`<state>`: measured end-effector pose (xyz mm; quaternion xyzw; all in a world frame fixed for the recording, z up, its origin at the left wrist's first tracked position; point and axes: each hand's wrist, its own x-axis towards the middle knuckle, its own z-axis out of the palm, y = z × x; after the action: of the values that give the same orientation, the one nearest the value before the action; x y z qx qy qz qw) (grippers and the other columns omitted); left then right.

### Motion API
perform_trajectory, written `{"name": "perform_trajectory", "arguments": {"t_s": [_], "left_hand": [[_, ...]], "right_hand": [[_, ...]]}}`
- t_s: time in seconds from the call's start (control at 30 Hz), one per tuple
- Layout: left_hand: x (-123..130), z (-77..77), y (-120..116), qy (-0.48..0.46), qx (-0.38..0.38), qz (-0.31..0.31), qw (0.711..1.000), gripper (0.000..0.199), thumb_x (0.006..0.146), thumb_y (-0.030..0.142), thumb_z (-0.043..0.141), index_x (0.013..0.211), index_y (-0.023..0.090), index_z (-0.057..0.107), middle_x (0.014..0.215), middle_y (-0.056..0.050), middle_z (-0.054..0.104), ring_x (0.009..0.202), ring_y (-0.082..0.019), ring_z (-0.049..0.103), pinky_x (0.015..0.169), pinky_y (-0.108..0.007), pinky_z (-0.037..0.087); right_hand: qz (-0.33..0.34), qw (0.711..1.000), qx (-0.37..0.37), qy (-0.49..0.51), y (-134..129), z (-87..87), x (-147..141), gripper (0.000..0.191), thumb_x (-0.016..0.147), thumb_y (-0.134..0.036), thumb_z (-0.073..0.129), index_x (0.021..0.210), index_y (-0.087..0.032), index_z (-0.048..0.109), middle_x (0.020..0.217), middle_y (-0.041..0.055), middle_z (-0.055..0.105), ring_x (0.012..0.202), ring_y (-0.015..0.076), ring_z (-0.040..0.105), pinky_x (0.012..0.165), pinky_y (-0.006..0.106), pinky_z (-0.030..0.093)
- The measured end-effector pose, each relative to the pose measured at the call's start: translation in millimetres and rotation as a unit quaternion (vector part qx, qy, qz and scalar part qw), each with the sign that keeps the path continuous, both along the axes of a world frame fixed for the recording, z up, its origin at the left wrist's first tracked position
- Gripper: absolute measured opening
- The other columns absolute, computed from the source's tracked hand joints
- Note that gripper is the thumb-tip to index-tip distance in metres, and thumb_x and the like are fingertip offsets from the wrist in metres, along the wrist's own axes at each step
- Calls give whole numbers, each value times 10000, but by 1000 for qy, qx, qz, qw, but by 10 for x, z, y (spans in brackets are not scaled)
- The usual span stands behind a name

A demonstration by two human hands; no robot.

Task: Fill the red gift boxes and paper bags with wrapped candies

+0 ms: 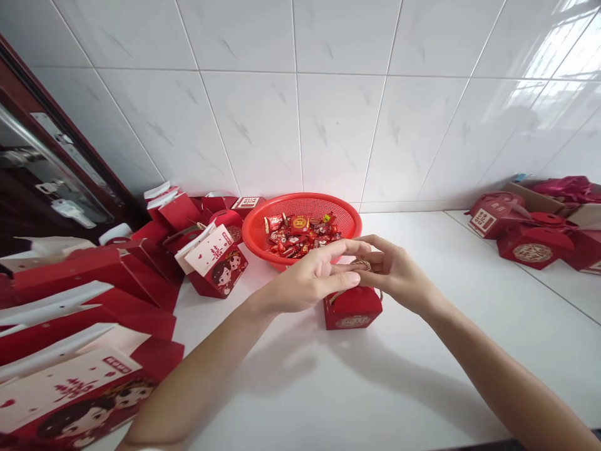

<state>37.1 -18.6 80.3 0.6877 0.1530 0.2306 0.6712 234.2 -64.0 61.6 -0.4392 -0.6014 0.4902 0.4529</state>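
Observation:
A small red gift box (pixel 354 312) with a pale gold emblem on its front stands on the white counter in front of me. Over its top, a twisted rope handle (pixel 363 265) shows between my fingers. My left hand (pixel 312 279) comes in from the left, thumb and fingers closed around the rope. From the right, my right hand (pixel 399 275) meets it, its fingers bent in on the same rope. The fingers of both hands overlap, so the exact grip and part of the box top are hidden.
Behind the box is a red plastic basket (pixel 256 235) holding wrapped candies (pixel 300 224). Red and white gift bags (pixel 216 263) crowd the left side. More red boxes (pixel 533 244) sit at the right, beside a cardboard box (pixel 535 199). A tiled wall (pixel 340 138) closes off the back.

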Motion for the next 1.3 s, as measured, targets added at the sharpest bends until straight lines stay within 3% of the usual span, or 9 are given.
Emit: {"name": "perform_trajectory", "arguments": {"t_s": [0.07,0.23,0.4,0.53,0.73,0.87,1.1,1.2,1.3], "left_hand": [[18,-12,-18,-6,19,5,1000,479,939,243,643,1408,241,547,1456,-107,580,1368,-296,549,1141,-486,444],[13,-55,-20,28,106,31,994,579,940,247,634,1491,291,460,1580,-97,447,1396,-307,523,1127,-480,470],[-37,-25,12,105,259,72,957,411,957,300,607,1365,259,596,1530,-62,516,1440,-274,459,1195,-451,391],[0,-48,19,156,333,-28,930,343,957,284,590,1291,235,651,1421,-66,616,1359,-253,529,1166,-430,401],[189,-324,-18,192,333,-173,907,318,964,244,571,1264,193,665,1374,-111,637,1270,-240,592,1091,-381,438],[288,-494,-32,208,316,-209,902,302,961,235,568,1243,195,670,1349,-110,649,1212,-236,623,1048,-371,462],[385,-748,-51,208,308,-228,900,286,945,234,590,1208,191,692,1311,-102,670,1199,-242,631,1063,-377,464],[437,-913,-65,203,298,-231,904,254,941,232,600,1165,193,713,1255,-99,695,1169,-242,646,1055,-372,473],[498,-1098,-87,179,267,-228,919,207,918,195,609,1074,179,744,1199,-102,707,1095,-220,673,1033,-341,489]], "right_hand": [[-15,1000,1,18,11,10,-40,461,774,-381,813,1131,-217,572,913,59,764,873,247,742,792,400,593],[-40,999,13,1,71,29,22,398,759,-312,798,1105,-209,631,961,61,744,738,203,719,648,345,595],[-146,986,78,-36,190,101,317,290,735,-330,794,958,-176,689,853,43,725,542,118,614,552,305,548],[-228,962,126,-76,309,158,734,305,684,-373,832,870,-172,698,793,50,715,564,136,618,563,317,545],[-274,930,120,-214,472,21,1427,283,700,-360,731,916,-178,706,757,49,694,580,146,578,563,318,484],[-308,863,97,-388,546,-120,1708,285,759,-347,586,949,-185,723,777,77,709,752,237,641,674,372,495],[-365,714,130,-583,488,-428,1858,471,837,-509,557,1186,-210,665,1234,166,670,1150,395,589,972,561,438],[-403,680,127,-599,381,-611,1761,589,882,-536,528,1348,-179,570,1339,226,588,1179,426,563,934,570,459],[-369,671,144,-627,317,-806,1616,503,941,-430,471,1377,-200,565,1491,242,474,1322,439,476,1008,607,420]]}}
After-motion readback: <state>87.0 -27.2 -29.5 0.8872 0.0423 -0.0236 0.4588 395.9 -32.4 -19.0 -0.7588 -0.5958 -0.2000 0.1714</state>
